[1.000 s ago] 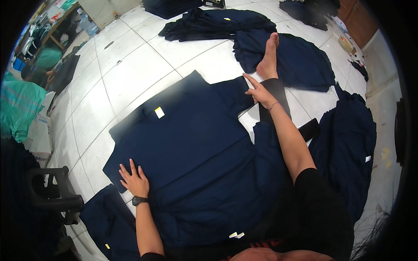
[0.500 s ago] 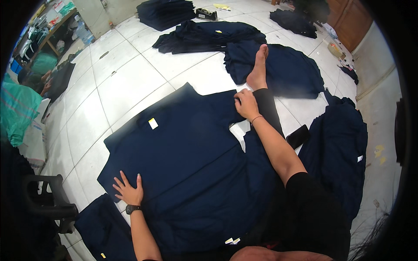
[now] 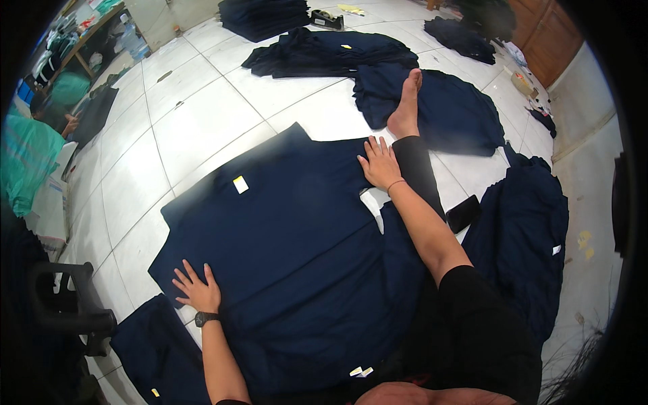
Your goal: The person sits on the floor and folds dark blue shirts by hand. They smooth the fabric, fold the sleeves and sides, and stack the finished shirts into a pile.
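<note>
A dark navy short-sleeved shirt (image 3: 290,223) lies spread out on the white tiled floor in front of me. It carries a small white and yellow label (image 3: 241,184), and creases run across its body. My left hand (image 3: 198,287) rests flat on the shirt near its left sleeve, fingers spread. At the end of the other sleeve lies my right hand (image 3: 380,164), palm down with the fingers stretched out and holding nothing. Small pale tags (image 3: 361,372) show at the shirt's near edge.
Folded navy garments lie in piles (image 3: 331,54) at the back, beside my bare foot (image 3: 406,104), and at the right (image 3: 520,236). A black phone (image 3: 463,214) is by my right leg. A tape dispenser (image 3: 327,19) stands far off. A dark plastic stool (image 3: 74,300) stands at left; another person sits beyond.
My right hand has gone from curled, pinching fingers at the sleeve end to lying flat on it. My left hand stays spread in nearly the same place.
</note>
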A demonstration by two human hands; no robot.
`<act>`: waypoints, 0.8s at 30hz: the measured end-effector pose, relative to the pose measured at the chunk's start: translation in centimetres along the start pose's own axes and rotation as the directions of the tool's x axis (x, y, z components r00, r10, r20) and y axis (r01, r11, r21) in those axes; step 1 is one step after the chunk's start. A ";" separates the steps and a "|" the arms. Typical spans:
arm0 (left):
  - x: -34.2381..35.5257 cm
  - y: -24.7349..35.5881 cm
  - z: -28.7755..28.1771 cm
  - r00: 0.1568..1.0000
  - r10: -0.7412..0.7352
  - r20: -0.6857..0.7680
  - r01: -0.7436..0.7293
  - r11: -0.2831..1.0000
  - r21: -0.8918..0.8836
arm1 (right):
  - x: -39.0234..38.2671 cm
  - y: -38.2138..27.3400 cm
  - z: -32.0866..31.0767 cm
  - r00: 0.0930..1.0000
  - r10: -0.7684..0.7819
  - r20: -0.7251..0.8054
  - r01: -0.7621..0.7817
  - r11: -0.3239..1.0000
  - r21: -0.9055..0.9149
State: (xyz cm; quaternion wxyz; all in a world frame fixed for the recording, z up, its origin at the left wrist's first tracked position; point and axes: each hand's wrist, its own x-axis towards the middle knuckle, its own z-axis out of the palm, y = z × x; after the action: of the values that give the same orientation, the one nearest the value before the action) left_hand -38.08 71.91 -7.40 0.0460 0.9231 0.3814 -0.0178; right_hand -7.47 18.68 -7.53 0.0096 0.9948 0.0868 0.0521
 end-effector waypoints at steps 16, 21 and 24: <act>-0.1 -0.6 0.3 0.999 -0.015 -0.041 0.013 0.999 -0.037 | 2.6 -10.4 -6.0 0.758 -0.620 -0.200 0.648 0.686 0.330; -0.2 -0.5 0.6 0.997 0.007 -0.080 -0.011 0.999 -0.051 | 6.2 -19.8 -3.9 0.795 -0.600 -0.084 0.596 0.750 0.286; -0.2 -0.3 0.4 0.994 0.020 -0.103 -0.026 0.998 -0.058 | 6.0 -21.5 -1.8 0.916 -0.399 0.038 0.390 0.910 0.137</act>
State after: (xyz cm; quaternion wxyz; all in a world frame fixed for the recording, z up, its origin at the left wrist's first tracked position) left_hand -38.40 71.95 -7.84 0.0537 0.9254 0.3729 0.0413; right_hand -5.51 40.89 -5.77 -0.0403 0.9565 0.2887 0.0113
